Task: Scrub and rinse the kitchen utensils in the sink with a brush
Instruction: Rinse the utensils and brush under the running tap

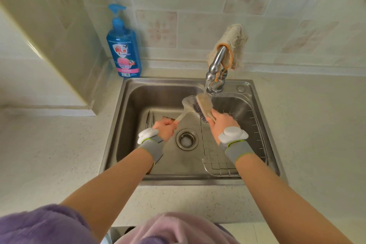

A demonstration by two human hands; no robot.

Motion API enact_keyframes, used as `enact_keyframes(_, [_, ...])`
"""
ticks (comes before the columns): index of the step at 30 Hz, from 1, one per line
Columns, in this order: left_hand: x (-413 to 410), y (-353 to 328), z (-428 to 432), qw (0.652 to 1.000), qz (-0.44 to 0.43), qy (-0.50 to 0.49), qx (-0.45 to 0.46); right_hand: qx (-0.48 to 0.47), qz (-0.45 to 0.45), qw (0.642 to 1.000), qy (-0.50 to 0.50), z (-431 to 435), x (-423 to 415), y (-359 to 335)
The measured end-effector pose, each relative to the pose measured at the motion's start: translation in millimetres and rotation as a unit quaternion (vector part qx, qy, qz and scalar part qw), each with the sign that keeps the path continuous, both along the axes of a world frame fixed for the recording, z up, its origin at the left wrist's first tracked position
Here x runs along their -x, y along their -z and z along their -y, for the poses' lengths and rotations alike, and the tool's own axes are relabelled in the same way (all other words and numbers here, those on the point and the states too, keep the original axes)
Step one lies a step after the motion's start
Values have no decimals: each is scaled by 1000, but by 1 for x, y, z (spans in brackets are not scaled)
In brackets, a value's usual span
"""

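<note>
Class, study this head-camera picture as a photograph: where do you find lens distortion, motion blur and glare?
Head view: the wide-angle lens bows the speckled countertop and the tiled wall's lines; the wooden scrubbing brush in the right hand and the metal spatula held by the left hand are smeared under running water; soft glare sits on the steel sink wall and curved chrome tap.

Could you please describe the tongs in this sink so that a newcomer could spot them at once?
Start at the steel sink and look at its floor, left of the round drain. The tongs lie there, just beyond the left hand: two slim metal arms, held by no one.
</note>
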State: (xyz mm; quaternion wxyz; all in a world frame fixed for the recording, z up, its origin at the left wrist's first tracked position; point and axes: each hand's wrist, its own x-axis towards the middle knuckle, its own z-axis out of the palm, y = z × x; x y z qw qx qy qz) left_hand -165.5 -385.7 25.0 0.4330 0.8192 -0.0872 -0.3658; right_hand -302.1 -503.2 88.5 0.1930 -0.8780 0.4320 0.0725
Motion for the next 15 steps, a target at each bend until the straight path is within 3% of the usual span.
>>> enact_keyframes(5, [8,-7,20,990,-108,-47,80,-66,46,996,40,5,7,3])
enact_keyframes(12, [26,-19,79,924,-300,-83,221,-58,23,997,55,36,28,0])
enact_keyframes(15, [29,-23,102,913,-334,-96,213,-59,9,996,62,51,32,1])
